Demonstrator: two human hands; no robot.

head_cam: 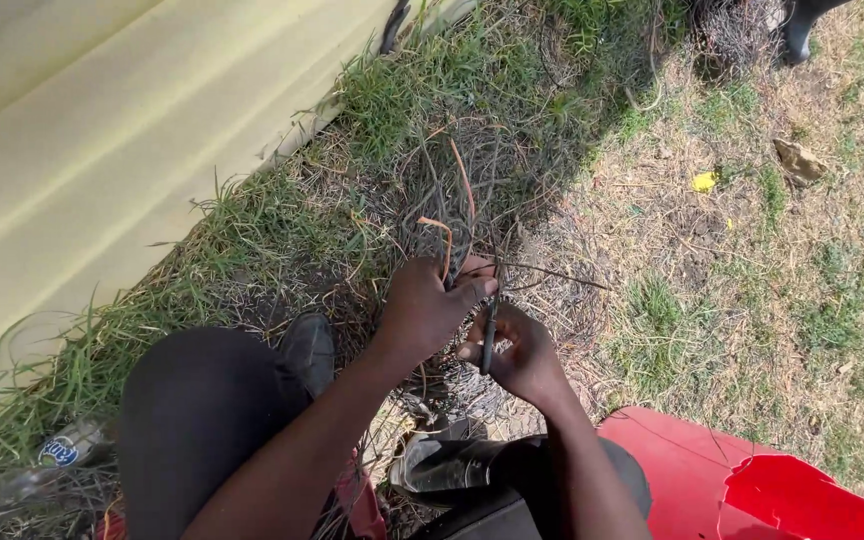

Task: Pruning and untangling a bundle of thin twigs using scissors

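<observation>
Nearest, a broken red plastic bucket [802,495] lies on the ground, its contents hidden. Just beyond, the right hand [517,355] pinches a thin dark wire [489,335]; the left hand [430,308] clamps orange-tipped wire strands [444,240] from the tangled wire pile [482,170] on grass.

Hard daylight floods the dry grass [752,290] at right, nearly washing it out. A broad shadow covers the left side and the yellow wall [102,150]. Edges bow slightly; focus stays sharp.
</observation>
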